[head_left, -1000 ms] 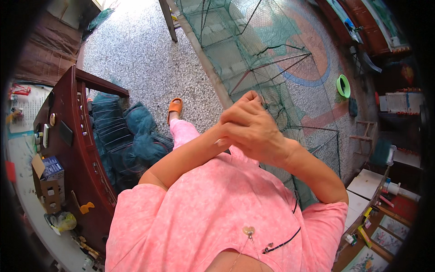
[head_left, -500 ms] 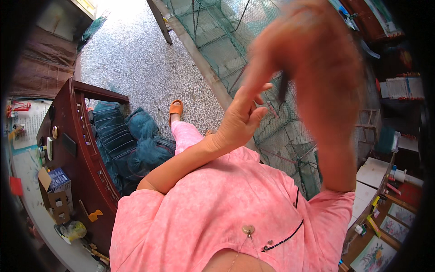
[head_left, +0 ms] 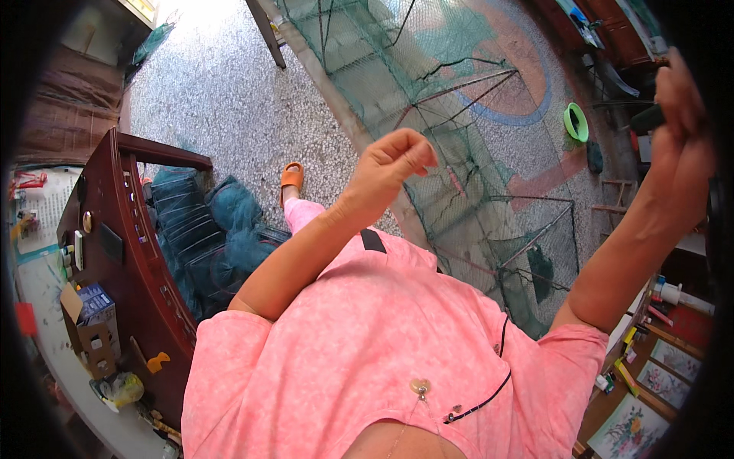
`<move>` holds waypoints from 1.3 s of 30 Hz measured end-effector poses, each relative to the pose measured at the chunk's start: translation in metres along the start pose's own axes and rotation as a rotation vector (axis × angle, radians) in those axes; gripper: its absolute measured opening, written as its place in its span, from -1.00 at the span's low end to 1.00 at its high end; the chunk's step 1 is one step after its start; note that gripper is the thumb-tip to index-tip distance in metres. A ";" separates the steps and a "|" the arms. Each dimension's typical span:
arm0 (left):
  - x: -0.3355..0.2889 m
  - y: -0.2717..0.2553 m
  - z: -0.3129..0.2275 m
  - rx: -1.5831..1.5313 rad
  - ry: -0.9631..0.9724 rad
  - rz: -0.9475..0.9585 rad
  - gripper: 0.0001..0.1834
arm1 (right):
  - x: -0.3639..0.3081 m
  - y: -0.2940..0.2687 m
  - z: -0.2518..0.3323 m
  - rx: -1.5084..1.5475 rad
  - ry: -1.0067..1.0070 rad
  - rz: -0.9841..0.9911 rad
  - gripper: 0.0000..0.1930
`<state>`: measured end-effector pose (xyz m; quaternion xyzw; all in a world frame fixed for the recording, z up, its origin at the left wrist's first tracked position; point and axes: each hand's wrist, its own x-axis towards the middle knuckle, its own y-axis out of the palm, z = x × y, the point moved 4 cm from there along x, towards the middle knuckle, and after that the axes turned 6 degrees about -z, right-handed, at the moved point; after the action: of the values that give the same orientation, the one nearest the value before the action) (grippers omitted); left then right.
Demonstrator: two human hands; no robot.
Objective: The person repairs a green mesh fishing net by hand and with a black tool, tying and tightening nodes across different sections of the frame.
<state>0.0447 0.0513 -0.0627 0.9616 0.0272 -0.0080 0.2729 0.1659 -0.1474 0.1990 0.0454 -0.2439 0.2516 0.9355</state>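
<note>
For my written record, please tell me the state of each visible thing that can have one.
Left hand: raised, fingers curled.
Right hand: raised, holding a dark object.
Green netting: spread out.
Blue netting: bunched up.
Cardboard box: flap open.
Orange slipper: worn.
Green basin: something dark inside.

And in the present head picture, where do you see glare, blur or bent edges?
Head view: glare whitens the grey speckled floor near the top; the bare right hand looks soft, perhaps from motion; the dark red wooden desk has a curving long edge.
</note>
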 end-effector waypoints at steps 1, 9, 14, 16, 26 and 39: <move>0.000 -0.002 0.000 -0.071 -0.010 -0.014 -0.81 | -0.009 -0.004 -0.005 -0.133 0.043 -0.010 -0.85; 0.010 -0.018 -0.011 -0.401 -0.067 -0.089 -0.82 | -0.049 0.100 -0.085 -1.041 -0.265 0.607 -0.90; 0.010 -0.016 -0.008 -0.342 -0.092 -0.105 -0.81 | -0.057 0.096 -0.112 -1.097 -0.220 0.586 -0.94; 0.010 -0.015 -0.007 -0.297 -0.095 -0.098 -0.81 | -0.058 0.097 -0.116 -1.122 -0.224 0.582 -0.95; 0.015 -0.020 -0.002 -0.129 -0.075 -0.029 -0.79 | -0.062 0.106 -0.133 -0.991 -0.185 0.557 -0.91; 0.031 -0.029 0.004 -0.304 -0.254 0.060 -0.82 | -0.077 0.125 -0.154 -0.790 -0.118 0.392 -0.86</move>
<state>0.0743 0.0756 -0.0822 0.9010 -0.0352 -0.1170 0.4163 0.1132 -0.0414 0.0219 -0.3486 -0.3782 0.3087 0.8001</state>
